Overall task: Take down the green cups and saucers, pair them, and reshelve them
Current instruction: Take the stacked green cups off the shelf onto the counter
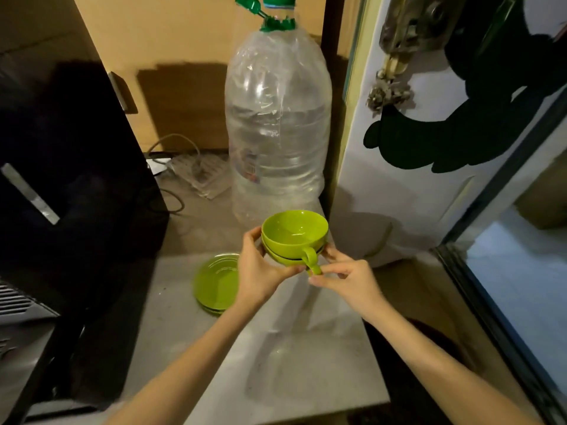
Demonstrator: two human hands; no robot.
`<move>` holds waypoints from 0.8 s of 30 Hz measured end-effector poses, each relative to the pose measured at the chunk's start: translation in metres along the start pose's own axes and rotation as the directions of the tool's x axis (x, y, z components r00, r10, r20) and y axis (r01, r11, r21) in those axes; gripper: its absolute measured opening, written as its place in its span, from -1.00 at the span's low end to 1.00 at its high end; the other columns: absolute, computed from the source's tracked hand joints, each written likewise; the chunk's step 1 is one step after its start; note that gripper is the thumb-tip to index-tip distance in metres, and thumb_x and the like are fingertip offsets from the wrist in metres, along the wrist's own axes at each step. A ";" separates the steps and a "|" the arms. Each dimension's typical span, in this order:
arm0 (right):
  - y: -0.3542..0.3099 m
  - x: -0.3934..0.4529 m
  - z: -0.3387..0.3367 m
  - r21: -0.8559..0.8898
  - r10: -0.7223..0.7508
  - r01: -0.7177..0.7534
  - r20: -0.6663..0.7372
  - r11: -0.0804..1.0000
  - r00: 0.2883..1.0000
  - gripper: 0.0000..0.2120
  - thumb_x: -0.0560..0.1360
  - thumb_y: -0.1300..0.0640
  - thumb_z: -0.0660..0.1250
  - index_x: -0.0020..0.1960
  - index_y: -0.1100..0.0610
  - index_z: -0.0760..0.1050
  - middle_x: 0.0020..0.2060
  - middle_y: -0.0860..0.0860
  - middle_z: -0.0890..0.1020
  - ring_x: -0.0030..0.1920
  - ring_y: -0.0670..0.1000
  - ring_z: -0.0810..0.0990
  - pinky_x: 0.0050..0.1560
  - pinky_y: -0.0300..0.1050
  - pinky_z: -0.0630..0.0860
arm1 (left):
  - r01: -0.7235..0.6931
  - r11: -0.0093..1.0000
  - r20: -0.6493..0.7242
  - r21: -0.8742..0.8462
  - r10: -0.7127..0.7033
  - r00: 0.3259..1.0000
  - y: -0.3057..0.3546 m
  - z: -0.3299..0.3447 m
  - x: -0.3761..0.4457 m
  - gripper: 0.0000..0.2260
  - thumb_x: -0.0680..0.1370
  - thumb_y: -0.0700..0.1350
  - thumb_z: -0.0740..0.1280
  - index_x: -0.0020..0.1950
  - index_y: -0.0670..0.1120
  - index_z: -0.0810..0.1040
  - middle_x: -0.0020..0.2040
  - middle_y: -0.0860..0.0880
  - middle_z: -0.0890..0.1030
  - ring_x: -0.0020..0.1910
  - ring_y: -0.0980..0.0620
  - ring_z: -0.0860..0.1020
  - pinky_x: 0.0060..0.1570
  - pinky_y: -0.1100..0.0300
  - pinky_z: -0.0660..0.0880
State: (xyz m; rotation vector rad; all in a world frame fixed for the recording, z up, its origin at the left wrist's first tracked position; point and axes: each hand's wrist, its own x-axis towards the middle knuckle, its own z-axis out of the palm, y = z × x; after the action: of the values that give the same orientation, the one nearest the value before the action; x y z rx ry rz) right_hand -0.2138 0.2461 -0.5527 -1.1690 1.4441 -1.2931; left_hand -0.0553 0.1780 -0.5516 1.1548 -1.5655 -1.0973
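Observation:
Two green cups [294, 233] are nested one inside the other and held in the air above the grey counter [196, 348]. My left hand [260, 271] cups the stack from the left and below. My right hand [343, 279] pinches the handles [311, 262] on the right. A small stack of green saucers [214, 282] lies on the counter to the left of my left hand, partly hidden by my wrist.
A tall clear water bottle [277, 124] with a green cap stands right behind the cups. A black appliance [67, 179] fills the left side. Cables [178, 154] lie at the back. A white fridge door [414, 194] borders the right; the counter edge drops off at the right.

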 end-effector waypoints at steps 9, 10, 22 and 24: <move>0.055 -0.005 0.002 -0.140 0.072 -0.071 0.007 0.988 0.997 -0.73 0.26 0.38 0.51 -0.04 0.29 0.65 0.24 -0.07 0.39 0.32 -0.11 0.39 0.12 -0.60 0.32 | 0.104 0.988 -0.010 0.116 -0.103 0.995 -0.037 0.012 -0.018 -0.07 -0.03 0.07 0.61 0.25 -0.09 0.31 0.14 0.06 0.49 0.10 0.11 0.50 -0.01 0.31 0.44; 0.059 -0.006 0.003 -0.140 0.085 -0.084 0.006 0.987 0.996 -0.73 0.25 0.37 0.51 -0.05 0.28 0.66 0.24 -0.07 0.40 0.32 -0.10 0.39 0.13 -0.60 0.32 | 0.105 0.988 -0.001 0.117 -0.106 0.994 -0.041 0.013 -0.019 -0.08 -0.01 0.00 0.64 0.26 -0.10 0.31 0.14 0.06 0.49 0.10 0.11 0.50 -0.04 0.39 0.44; 0.082 0.001 0.003 -0.216 0.162 -0.159 -0.003 0.963 0.987 -0.68 0.27 0.38 0.50 0.03 0.34 0.61 0.38 0.13 0.38 0.35 -0.01 0.39 0.10 -0.55 0.37 | 0.177 0.976 0.024 0.124 -0.181 0.983 -0.063 0.021 -0.017 -0.11 0.05 -0.14 0.64 0.27 -0.16 0.28 0.12 0.05 0.46 0.08 0.11 0.48 -0.13 0.55 0.40; 0.082 0.000 0.003 -0.223 0.159 -0.155 0.001 0.962 0.987 -0.68 0.27 0.38 0.49 0.03 0.35 0.61 0.38 0.13 0.38 0.32 -0.05 0.39 0.16 -0.43 0.37 | 0.190 0.974 0.025 0.123 -0.195 0.981 -0.063 0.021 -0.018 -0.11 0.05 -0.15 0.64 0.27 -0.16 0.28 0.11 0.05 0.46 0.07 0.11 0.48 -0.16 0.64 0.37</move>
State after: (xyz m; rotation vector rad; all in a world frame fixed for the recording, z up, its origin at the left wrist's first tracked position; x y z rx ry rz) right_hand -0.2196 0.2475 -0.6345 -1.1801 1.6649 -1.0290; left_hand -0.0601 0.1871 -0.6200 1.3985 -1.5916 -1.1681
